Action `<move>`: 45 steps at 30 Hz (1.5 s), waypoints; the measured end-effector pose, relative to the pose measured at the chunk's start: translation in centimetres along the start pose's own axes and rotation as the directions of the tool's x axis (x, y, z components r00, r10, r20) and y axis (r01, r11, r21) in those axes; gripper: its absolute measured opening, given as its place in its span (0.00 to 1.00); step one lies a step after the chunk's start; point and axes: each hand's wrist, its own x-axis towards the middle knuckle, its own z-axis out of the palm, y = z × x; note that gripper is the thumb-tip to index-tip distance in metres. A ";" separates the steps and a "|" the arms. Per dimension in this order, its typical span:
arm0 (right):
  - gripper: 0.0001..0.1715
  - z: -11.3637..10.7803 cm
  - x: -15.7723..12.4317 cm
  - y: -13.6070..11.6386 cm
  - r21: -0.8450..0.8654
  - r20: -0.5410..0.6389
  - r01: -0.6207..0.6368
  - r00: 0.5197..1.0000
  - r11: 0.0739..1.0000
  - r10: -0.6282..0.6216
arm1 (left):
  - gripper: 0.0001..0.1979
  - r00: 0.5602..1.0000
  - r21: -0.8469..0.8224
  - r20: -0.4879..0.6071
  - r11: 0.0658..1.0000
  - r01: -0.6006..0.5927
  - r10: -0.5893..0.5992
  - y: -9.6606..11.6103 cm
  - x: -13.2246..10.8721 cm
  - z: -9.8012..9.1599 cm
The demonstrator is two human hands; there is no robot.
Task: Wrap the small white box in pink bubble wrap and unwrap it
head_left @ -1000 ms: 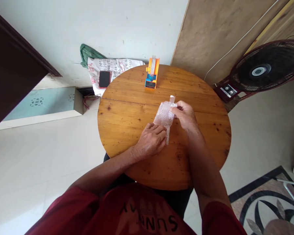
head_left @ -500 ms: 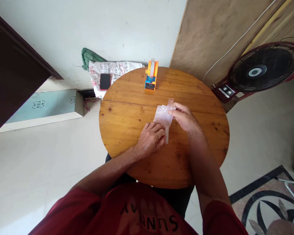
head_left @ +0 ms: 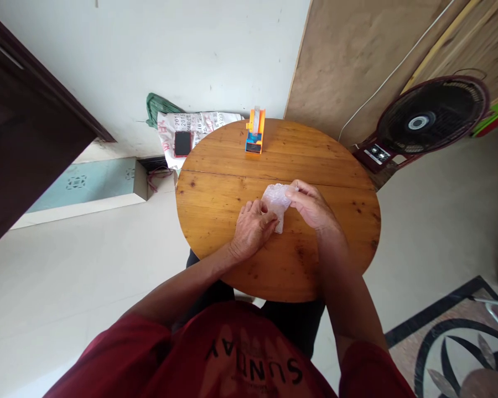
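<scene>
Bubble wrap [head_left: 276, 197] at the middle of the table [head_left: 219, 213]
Your right hand [head_left: 310, 207] pinches its far corner; your half-curled left hand [head_left: 252, 228] grips its near end; the projecting clear strip no longer shows.

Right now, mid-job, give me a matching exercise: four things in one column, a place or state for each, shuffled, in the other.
1. Tape dispenser
2. Phone
3. Bubble wrap
4. Fan

A. Lying on white printed material
B. Right of the table
C. Touched by left hand and right hand
D. Orange and blue

Pairs: 1-D, 2-A, 3-C, 4-B
</scene>
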 end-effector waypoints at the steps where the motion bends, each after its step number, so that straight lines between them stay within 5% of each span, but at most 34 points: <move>1: 0.19 0.1 -0.2 0.1 -0.027 -0.023 0.012 1.000 1.000 -0.013 | 0.08 1.000 0.003 -0.010 1.000 0.008 -0.008 0.0 -0.1 0.1; 8: 0.17 1.8 -2.4 0.5 -0.090 -0.188 0.095 0.976 0.991 -0.111 | 0.08 0.991 -0.035 -0.099 0.996 0.081 -0.084 0.2 -0.9 1.1; 23: 0.17 3.2 -5.1 3.9 -0.046 -0.281 0.242 0.928 0.969 -0.245 | 0.10 0.968 -0.143 0.034 0.958 0.249 -0.247 1.0 -1.1 0.9; 36: 0.16 4.3 -7.1 3.8 -0.094 -0.245 0.298 0.918 0.950 -0.312 | 0.07 0.935 -0.266 0.057 0.897 0.353 -0.351 1.2 -1.2 0.6; 40: 0.15 3.5 -7.4 4.0 -0.200 -0.186 0.290 0.927 0.936 -0.327 | 0.16 0.893 -0.353 0.020 0.832 0.428 -0.451 1.0 -1.0 1.2; 43: 0.12 2.6 -7.4 4.1 -0.285 -0.109 0.310 0.930 0.907 -0.352 | 0.29 0.919 -0.369 -0.050 0.863 0.346 -0.390 0.5 -0.9 1.2; 45: 0.09 2.3 -7.3 4.2 -0.343 -0.064 0.336 0.923 0.877 -0.379 | 0.29 0.953 -0.331 -0.072 0.909 0.254 -0.293 0.0 -0.9 1.2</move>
